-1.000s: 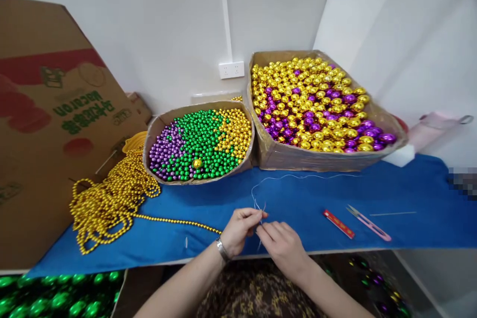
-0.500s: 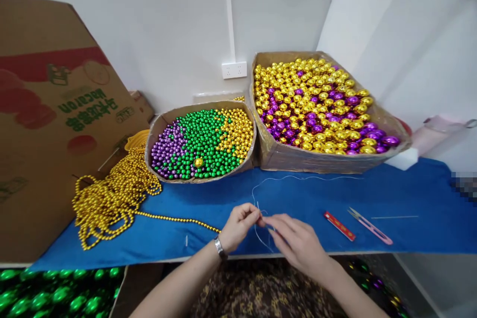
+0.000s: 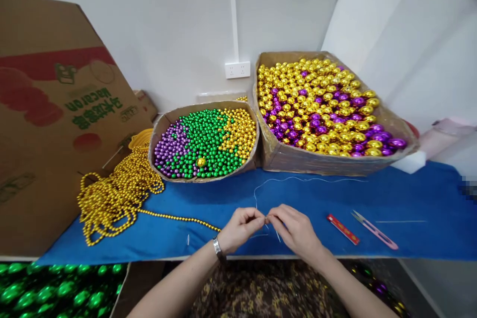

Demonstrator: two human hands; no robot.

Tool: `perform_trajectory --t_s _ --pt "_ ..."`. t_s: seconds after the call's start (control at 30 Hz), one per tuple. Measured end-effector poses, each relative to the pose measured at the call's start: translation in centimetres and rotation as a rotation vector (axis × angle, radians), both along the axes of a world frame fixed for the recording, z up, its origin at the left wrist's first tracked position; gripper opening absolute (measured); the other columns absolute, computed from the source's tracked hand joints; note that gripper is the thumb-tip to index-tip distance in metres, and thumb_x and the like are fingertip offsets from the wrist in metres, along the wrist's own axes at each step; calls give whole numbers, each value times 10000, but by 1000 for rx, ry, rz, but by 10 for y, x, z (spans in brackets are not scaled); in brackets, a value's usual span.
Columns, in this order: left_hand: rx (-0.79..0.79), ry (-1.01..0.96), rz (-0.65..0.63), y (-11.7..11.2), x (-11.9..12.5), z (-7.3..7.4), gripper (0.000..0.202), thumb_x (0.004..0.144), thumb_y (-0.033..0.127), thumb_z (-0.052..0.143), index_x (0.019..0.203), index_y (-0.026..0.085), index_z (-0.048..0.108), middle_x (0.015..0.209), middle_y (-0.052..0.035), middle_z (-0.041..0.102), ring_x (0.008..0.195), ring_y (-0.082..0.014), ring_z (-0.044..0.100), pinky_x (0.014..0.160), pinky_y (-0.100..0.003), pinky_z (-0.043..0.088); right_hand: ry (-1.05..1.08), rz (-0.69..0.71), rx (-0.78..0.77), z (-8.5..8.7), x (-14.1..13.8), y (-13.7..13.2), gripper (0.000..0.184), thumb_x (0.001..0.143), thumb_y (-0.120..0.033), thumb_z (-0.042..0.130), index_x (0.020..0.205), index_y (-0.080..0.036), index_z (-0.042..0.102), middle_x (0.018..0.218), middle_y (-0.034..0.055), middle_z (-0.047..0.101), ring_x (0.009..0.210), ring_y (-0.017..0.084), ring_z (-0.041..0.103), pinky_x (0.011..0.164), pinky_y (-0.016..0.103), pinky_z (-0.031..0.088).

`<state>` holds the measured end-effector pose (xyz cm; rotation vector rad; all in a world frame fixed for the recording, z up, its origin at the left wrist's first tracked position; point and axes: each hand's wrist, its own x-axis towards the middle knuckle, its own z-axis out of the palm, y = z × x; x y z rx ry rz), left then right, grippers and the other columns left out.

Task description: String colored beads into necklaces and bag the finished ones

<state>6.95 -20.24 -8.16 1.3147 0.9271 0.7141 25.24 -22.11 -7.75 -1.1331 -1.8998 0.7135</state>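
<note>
My left hand (image 3: 240, 229) and my right hand (image 3: 296, 231) meet fingertip to fingertip over the blue cloth (image 3: 410, 198), both pinched on a thin white thread (image 3: 261, 186). The thread loops up from my fingers and trails right toward the big box. A strand of small gold beads (image 3: 179, 219) runs from near my left hand to a heap of gold bead strands (image 3: 115, 194) at the left. I wear a watch on my left wrist.
A round cardboard tray (image 3: 156, 131) holds purple, green and gold beads. A larger box (image 3: 298, 161) holds big gold and purple balls. A red lighter (image 3: 343, 229), pink snips (image 3: 374, 230) and a needle (image 3: 400, 221) lie to the right. Green balls (image 3: 55, 293) sit low at left.
My right hand has come back toward my left hand, so the fingertips touch again on the thread. The view has shifted slightly.
</note>
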Motion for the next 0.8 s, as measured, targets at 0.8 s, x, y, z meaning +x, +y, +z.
perform_trajectory --t_s 0.8 --pt "-210 -197 177 5 -27 -8 362 677 467 698 769 120 649 630 -10 569 474 -55 375 466 -203 255 -235 157 298 -12 -31 13 178 903 -168 439 877 -212 610 1124 78 649 805 152 605 762 318 476"
